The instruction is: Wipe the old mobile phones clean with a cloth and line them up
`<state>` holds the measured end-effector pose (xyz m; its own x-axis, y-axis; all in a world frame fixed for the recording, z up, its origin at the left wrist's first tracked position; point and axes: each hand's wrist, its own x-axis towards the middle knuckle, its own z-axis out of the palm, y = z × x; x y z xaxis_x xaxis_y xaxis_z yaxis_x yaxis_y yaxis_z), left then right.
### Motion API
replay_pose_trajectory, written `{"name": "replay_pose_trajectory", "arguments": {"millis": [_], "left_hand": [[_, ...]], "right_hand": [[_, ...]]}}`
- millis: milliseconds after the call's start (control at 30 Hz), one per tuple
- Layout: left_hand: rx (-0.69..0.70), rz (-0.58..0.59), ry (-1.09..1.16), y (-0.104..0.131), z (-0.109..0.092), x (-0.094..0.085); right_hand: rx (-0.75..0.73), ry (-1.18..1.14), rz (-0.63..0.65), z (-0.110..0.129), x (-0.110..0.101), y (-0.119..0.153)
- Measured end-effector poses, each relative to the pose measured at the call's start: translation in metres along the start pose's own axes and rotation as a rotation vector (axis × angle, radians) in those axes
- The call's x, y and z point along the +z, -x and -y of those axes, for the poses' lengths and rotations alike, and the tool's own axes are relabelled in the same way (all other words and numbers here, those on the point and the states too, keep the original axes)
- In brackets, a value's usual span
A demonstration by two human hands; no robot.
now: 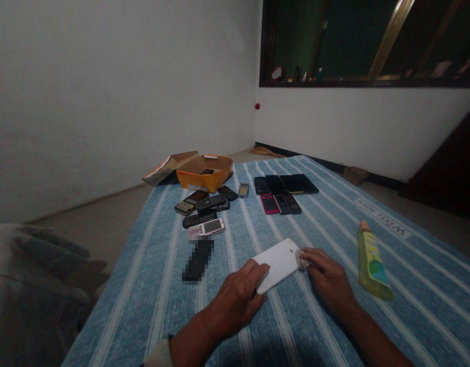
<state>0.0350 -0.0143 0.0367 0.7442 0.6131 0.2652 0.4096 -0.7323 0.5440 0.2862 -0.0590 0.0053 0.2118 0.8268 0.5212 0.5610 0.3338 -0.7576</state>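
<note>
A white smartphone (278, 265) is tilted above the striped cloth, its back with a small camera hole facing up. My left hand (238, 293) grips its near left end, thumb on top. At the far right end, my right hand (328, 278) pinches a small crumpled greyish wad (302, 259), perhaps cloth or tissue, against the phone's edge. Right of that hand lies a bottle of yellow-green liquid (374, 265) with an orange cap. Left of my left hand lies a dark, pixelated object (197, 260).
Several old mobile phones (206, 220) lie in a loose pile at left. Behind them stands an open orange cardboard box (204, 179). Phones in neat rows, one a pink phone (270, 204), lie farther back. The blue striped cloth (150, 316) covers the surface; a wall and window stand beyond.
</note>
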Motion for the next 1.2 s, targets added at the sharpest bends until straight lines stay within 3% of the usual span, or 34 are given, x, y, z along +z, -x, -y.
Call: {"name": "replay_pose_trajectory", "arguments": {"millis": [167, 400, 567, 733, 833, 1033, 1100, 1200], "left_hand": [[-0.038, 0.037, -0.030, 0.000, 0.001, -0.001], [-0.046, -0.102, -0.083, -0.001, 0.011, -0.005], [-0.078, -0.049, -0.094, -0.005, 0.015, -0.006], [-0.118, -0.001, -0.013, -0.005, 0.018, -0.009], [-0.112, -0.017, 0.007, -0.005, 0.022, -0.008], [-0.080, -0.044, -0.037, -0.004, 0.026, -0.004], [-0.085, -0.027, -0.063, -0.004, 0.026, -0.005], [-0.095, 0.012, -0.111, -0.004, 0.022, -0.006]], "right_hand": [[-0.092, 0.086, 0.032, -0.003, 0.006, 0.000], [-0.103, 0.193, -0.084, -0.002, 0.003, -0.003], [-0.174, 0.245, 0.060, 0.006, 0.027, 0.014], [-0.376, 0.304, 0.107, 0.017, 0.058, 0.040], [-0.483, 0.309, 0.163, 0.032, 0.068, 0.041], [-0.463, 0.260, 0.407, 0.058, 0.071, 0.026], [-0.451, 0.267, 0.405, 0.052, 0.068, 0.022], [-0.413, 0.361, 0.291, 0.032, 0.060, 0.015]]}}
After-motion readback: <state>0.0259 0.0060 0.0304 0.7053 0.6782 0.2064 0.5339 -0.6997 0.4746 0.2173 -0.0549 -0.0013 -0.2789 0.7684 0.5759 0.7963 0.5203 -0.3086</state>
